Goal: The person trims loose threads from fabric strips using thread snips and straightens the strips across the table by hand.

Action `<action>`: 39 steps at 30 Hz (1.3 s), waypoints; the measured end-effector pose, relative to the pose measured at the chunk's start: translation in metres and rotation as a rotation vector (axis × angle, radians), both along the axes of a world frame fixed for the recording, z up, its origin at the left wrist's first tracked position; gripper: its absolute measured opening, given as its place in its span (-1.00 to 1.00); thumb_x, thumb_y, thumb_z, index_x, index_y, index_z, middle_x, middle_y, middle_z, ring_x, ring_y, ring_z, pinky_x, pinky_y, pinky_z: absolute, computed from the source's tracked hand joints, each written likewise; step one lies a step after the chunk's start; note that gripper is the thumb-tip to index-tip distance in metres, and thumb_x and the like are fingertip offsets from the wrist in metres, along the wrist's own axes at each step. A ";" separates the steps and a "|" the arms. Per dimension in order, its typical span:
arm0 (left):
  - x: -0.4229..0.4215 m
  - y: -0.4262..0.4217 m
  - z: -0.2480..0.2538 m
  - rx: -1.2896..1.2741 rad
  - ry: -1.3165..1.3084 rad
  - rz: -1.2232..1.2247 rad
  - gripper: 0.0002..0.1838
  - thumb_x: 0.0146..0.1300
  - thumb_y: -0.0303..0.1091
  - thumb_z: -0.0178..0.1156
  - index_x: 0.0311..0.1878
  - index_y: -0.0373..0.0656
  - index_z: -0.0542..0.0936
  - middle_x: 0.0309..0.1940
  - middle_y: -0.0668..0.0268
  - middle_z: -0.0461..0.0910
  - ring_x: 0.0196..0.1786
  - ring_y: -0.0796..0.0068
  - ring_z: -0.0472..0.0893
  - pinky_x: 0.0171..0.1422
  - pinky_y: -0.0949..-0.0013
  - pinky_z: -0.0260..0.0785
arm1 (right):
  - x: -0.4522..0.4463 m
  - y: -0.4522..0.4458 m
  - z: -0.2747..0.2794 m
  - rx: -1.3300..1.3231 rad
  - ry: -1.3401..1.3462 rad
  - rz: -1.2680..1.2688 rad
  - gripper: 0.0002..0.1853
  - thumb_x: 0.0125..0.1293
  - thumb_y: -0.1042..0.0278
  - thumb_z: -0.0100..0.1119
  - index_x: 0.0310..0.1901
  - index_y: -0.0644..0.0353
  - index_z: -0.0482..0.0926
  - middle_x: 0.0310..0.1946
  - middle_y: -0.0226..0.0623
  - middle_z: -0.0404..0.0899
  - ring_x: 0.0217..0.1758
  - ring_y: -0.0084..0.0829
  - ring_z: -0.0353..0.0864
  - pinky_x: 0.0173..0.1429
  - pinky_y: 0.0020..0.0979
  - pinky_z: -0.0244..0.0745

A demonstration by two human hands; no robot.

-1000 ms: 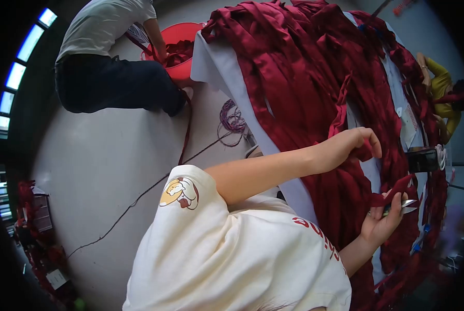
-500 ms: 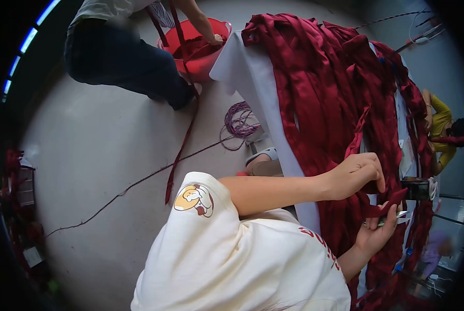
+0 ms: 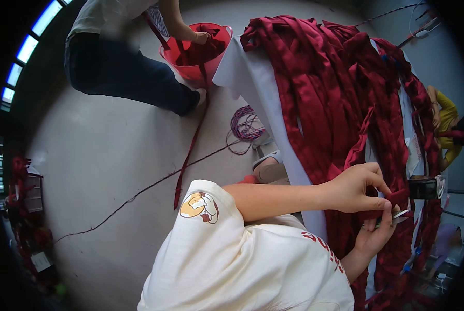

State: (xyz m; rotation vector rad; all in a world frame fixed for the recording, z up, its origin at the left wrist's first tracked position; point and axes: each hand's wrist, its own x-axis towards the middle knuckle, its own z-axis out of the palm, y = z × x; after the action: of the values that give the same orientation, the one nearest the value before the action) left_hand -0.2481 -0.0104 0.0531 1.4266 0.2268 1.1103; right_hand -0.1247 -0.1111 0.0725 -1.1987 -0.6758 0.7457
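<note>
My left hand (image 3: 357, 187) reaches over the table, its thumb and fingers pinched on a dark red fabric strip (image 3: 398, 197). Just below it, my right hand (image 3: 373, 234) is closed around small thread snips (image 3: 398, 214), whose pointed metal tip sticks out past the fingers. The two hands meet at the strip, and the thumb of my left hand comes close to the fingers of my right. Long red satiny strips (image 3: 315, 98) lie heaped beneath and around both hands, over a white-covered table (image 3: 258, 78).
Beside the table, a person reaches into a red tub (image 3: 193, 72) of red fabric. A coiled cord (image 3: 246, 124) lies on the floor, with one line running left. A black box (image 3: 423, 187) sits at the far table side, near a person in yellow (image 3: 449, 111).
My left hand has come down to the strip beside my right hand and now pinches it. The other person's hand has shifted left in the tub. The whole view has moved slightly.
</note>
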 end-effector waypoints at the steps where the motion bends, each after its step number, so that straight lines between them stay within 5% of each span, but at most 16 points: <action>1: 0.002 0.000 -0.002 0.023 -0.002 0.013 -0.66 0.01 -0.15 0.34 -0.21 -0.19 0.62 -0.34 0.31 0.43 -0.26 0.51 0.45 -0.18 0.49 0.33 | 0.002 -0.001 -0.001 -0.008 -0.004 0.025 -0.83 0.27 0.42 0.03 -0.10 0.07 0.39 -0.64 -0.58 0.26 -0.71 -0.76 0.08 -0.60 -0.68 0.01; 21: 0.005 0.003 -0.003 -0.067 -0.147 -0.053 -0.84 0.06 -0.30 0.27 -0.34 -0.17 0.61 -0.42 0.37 0.49 -0.24 0.51 0.42 -0.14 0.45 0.29 | 0.009 -0.008 0.002 0.034 -0.012 0.307 -0.76 0.28 0.38 0.05 -0.04 0.21 0.42 -0.38 -0.50 0.44 -0.51 -0.76 0.28 -0.44 -0.70 0.21; 24: 0.006 0.001 -0.003 -0.036 -0.162 -0.032 -0.85 0.07 -0.32 0.26 -0.33 -0.17 0.60 -0.41 0.37 0.49 -0.25 0.50 0.43 -0.13 0.44 0.29 | -0.001 -0.004 0.000 -0.046 -0.144 -0.044 -0.83 0.33 0.34 -0.03 -0.11 0.16 0.44 -0.60 -0.57 0.32 -0.66 -0.76 0.10 -0.56 -0.66 -0.01; 27: 0.007 -0.001 -0.002 -0.024 -0.171 -0.030 -0.86 0.08 -0.33 0.24 -0.33 -0.16 0.59 -0.41 0.36 0.49 -0.25 0.50 0.43 -0.13 0.44 0.29 | 0.007 -0.012 0.004 -0.006 -0.121 0.097 -0.83 0.26 0.40 0.06 -0.13 0.19 0.46 -0.38 -0.49 0.45 -0.48 -0.76 0.30 -0.44 -0.72 0.20; 33: 0.006 -0.001 -0.003 -0.020 -0.153 -0.042 -0.87 0.08 -0.34 0.22 -0.35 -0.18 0.56 -0.40 0.34 0.49 -0.25 0.48 0.43 -0.14 0.43 0.28 | 0.009 -0.015 0.003 -0.003 -0.117 0.016 -0.86 0.25 0.41 0.06 -0.17 0.18 0.44 -0.32 -0.43 0.46 -0.33 -0.70 0.42 -0.31 -0.69 0.34; 39: 0.007 -0.001 -0.002 -0.074 -0.112 -0.082 -0.87 0.08 -0.35 0.23 -0.38 -0.20 0.54 -0.41 0.35 0.47 -0.24 0.49 0.42 -0.15 0.44 0.27 | 0.008 -0.014 0.001 0.035 -0.128 -0.013 -0.88 0.23 0.43 0.09 -0.22 0.19 0.41 -0.33 -0.40 0.44 -0.43 -0.71 0.38 -0.43 -0.70 0.28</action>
State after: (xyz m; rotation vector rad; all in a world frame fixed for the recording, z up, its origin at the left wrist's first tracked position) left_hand -0.2413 -0.0117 0.0514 1.2931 0.1274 1.1004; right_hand -0.1166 -0.1248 0.0738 -1.2251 -0.7829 0.6481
